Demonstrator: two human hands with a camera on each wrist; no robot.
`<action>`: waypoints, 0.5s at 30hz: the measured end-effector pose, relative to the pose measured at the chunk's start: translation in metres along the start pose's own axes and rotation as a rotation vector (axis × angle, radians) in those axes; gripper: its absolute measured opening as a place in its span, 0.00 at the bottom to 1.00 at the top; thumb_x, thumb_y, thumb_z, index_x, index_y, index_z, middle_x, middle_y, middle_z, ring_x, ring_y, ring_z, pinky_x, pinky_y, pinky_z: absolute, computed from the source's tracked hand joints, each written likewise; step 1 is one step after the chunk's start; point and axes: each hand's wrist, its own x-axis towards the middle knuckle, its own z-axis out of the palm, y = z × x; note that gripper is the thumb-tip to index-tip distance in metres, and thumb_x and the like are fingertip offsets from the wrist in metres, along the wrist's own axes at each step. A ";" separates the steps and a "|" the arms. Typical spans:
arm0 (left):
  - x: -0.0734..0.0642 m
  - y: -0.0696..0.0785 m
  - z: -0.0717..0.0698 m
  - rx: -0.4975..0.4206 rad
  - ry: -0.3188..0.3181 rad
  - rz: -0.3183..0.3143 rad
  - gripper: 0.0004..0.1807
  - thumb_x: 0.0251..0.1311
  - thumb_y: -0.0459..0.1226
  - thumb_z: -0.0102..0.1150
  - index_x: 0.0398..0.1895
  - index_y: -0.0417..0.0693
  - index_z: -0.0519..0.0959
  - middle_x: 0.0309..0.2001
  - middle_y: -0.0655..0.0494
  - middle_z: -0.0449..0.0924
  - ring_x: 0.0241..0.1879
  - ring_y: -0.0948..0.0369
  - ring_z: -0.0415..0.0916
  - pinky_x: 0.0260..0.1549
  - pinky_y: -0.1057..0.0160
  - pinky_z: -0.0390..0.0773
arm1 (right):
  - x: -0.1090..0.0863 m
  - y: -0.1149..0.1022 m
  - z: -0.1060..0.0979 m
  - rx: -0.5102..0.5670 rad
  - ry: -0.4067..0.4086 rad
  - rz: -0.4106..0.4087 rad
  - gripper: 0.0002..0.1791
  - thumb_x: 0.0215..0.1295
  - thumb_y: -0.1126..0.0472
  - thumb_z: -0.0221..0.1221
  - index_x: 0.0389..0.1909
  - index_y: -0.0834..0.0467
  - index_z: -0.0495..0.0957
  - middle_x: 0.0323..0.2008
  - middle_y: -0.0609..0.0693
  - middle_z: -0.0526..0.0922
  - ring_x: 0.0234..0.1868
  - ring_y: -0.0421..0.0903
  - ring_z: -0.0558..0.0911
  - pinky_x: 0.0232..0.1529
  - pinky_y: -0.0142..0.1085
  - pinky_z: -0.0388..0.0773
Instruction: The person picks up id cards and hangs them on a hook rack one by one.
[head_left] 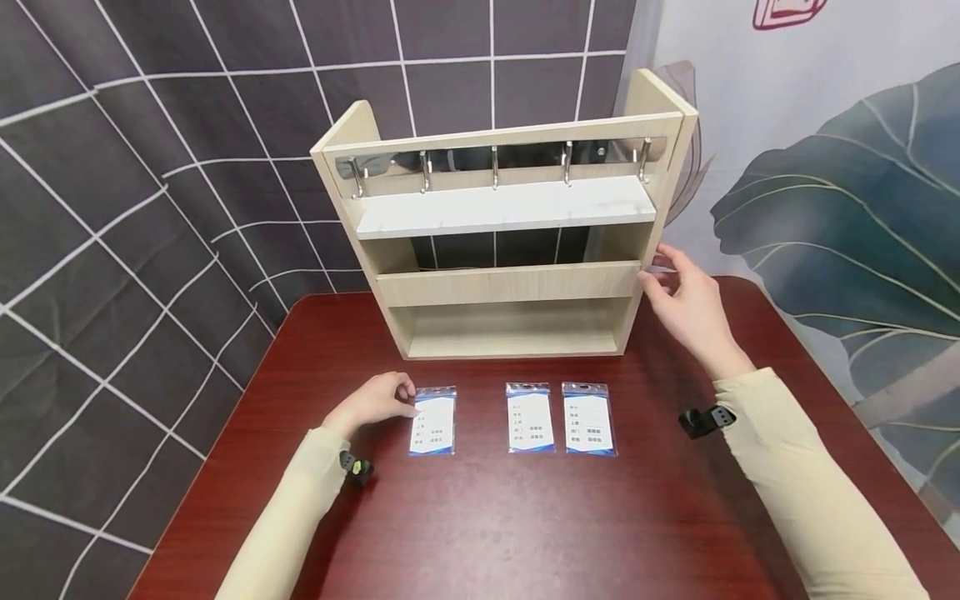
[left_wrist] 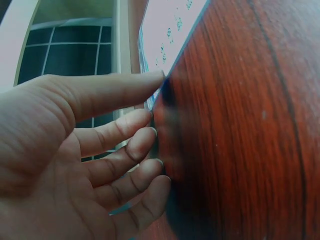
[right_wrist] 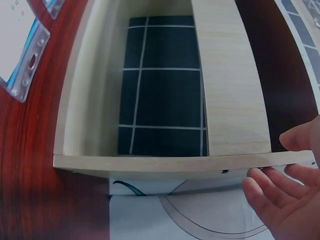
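Note:
A small wooden shelf rack (head_left: 510,285) with a white shelf board and a row of metal hooks stands at the back of the table. My right hand (head_left: 693,312) grips its right side panel (right_wrist: 180,163), thumb at the inner side and fingers outside, as the right wrist view shows. Three name badges in clear sleeves lie flat in front of the rack. My left hand (head_left: 372,406) pinches the edge of the left badge (head_left: 433,427), its thumb on top and index finger against the rim. The middle badge (head_left: 530,423) and right badge (head_left: 589,425) lie untouched, side by side.
The reddish-brown wooden table (head_left: 480,525) carries everything. A dark curtain with a white grid (head_left: 187,250) hangs behind and to the left. On the right hangs a pale curtain printed with large leaves (head_left: 847,208).

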 end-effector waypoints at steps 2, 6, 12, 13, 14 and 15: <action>-0.002 0.000 0.000 -0.008 -0.002 -0.007 0.17 0.50 0.38 0.76 0.38 0.42 0.79 0.32 0.55 0.78 0.36 0.59 0.73 0.43 0.57 0.75 | 0.000 -0.002 0.001 -0.001 0.004 -0.003 0.28 0.73 0.56 0.57 0.70 0.62 0.68 0.60 0.66 0.78 0.55 0.61 0.81 0.53 0.55 0.77; -0.004 0.002 -0.002 -0.011 -0.001 -0.020 0.19 0.48 0.39 0.78 0.38 0.42 0.78 0.33 0.54 0.77 0.36 0.58 0.72 0.44 0.56 0.74 | 0.002 -0.004 0.003 -0.022 0.048 0.000 0.25 0.74 0.54 0.56 0.65 0.64 0.74 0.53 0.64 0.83 0.50 0.58 0.83 0.51 0.38 0.77; -0.001 0.005 -0.003 -0.019 -0.015 -0.007 0.19 0.49 0.37 0.77 0.39 0.41 0.78 0.33 0.54 0.77 0.37 0.57 0.73 0.46 0.56 0.76 | 0.004 -0.002 0.002 -0.033 0.110 0.018 0.23 0.73 0.51 0.57 0.59 0.64 0.78 0.47 0.63 0.85 0.43 0.49 0.81 0.40 0.20 0.68; -0.001 0.005 -0.002 -0.023 -0.020 -0.005 0.19 0.49 0.37 0.77 0.40 0.41 0.78 0.33 0.54 0.77 0.37 0.57 0.74 0.46 0.56 0.76 | 0.004 -0.002 0.002 -0.035 0.110 0.020 0.23 0.73 0.51 0.57 0.58 0.64 0.78 0.47 0.63 0.85 0.43 0.46 0.81 0.40 0.20 0.68; 0.000 0.004 -0.002 -0.025 -0.023 -0.002 0.20 0.49 0.37 0.77 0.40 0.41 0.78 0.34 0.54 0.77 0.37 0.57 0.74 0.46 0.56 0.76 | 0.005 -0.001 0.001 -0.036 0.108 0.020 0.23 0.73 0.51 0.58 0.58 0.64 0.78 0.47 0.63 0.85 0.42 0.45 0.81 0.40 0.19 0.68; 0.000 0.004 -0.002 -0.027 -0.023 0.003 0.21 0.48 0.37 0.77 0.42 0.40 0.78 0.34 0.54 0.77 0.38 0.57 0.73 0.46 0.55 0.76 | 0.006 -0.001 0.001 -0.038 0.105 0.020 0.23 0.73 0.51 0.58 0.58 0.64 0.79 0.47 0.63 0.85 0.42 0.43 0.80 0.40 0.19 0.67</action>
